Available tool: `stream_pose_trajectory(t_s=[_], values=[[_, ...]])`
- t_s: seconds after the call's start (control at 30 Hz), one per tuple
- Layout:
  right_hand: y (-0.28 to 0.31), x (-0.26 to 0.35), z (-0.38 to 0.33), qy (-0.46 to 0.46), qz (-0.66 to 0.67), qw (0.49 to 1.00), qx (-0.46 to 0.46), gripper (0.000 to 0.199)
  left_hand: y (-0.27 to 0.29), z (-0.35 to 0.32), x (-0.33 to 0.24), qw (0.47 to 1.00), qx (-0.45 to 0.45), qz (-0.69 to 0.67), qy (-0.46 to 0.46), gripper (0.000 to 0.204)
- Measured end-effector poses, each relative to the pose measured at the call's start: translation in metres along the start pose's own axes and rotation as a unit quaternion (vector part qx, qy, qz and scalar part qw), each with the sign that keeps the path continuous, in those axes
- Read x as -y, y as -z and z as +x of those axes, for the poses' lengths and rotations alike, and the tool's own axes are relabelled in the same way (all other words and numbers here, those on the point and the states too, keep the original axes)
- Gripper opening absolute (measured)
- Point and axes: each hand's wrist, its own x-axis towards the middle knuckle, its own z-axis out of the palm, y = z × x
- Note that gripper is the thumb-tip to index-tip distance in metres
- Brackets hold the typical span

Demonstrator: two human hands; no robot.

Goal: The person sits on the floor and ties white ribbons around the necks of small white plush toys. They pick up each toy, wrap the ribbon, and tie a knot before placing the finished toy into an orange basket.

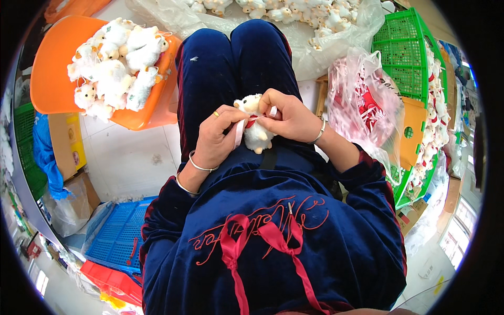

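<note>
A small white plush animal [258,137] with a cream head rests upright on my lap, its belly toward me. At its neck lie a bit of red and a pale pink ribbon [239,133]. My left hand [219,132] is closed in a pinch on the ribbon left of the toy, and a length of it hangs down from the fingers. From the other side, my right hand [292,116] pinches the ribbon at the neck, with a short end sticking up by the thumb. The fingers partly cover the toy's head and neck.
On my left an orange stool [52,63] bears a pile of white plush toys [118,68]. A clear bag of pink and red ribbons [362,100] stands on my right beside a green crate [401,52]. More toys lie on plastic sheeting ahead. A blue crate [118,231] sits lower left.
</note>
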Motion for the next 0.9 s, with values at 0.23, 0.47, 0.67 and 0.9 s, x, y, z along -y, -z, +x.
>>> stream_pose_trajectory(t_s=[0.23, 0.47, 0.67, 0.9], values=[[-0.015, 0.001, 0.0, 0.11, -0.125, 0.983, -0.076, 0.015, -0.011, -0.003, -0.009, 0.989, 0.015, -0.118, 0.092, 0.018], [-0.025, -0.008, -0.008, 0.118, -0.159, 0.969, -0.145, 0.013, 0.002, 0.006, -0.018, 0.932, 0.074, -0.254, 0.248, 0.014], [-0.027, -0.004, -0.011, 0.072, -0.129, 0.977, -0.152, 0.01, -0.009, 0.013, -0.017, 0.926, 0.01, -0.222, 0.305, 0.014], [-0.013, -0.008, -0.012, 0.008, -0.008, 0.994, -0.112, 0.011, -0.015, 0.014, -0.015, 0.935, 0.019, -0.185, 0.304, 0.016]])
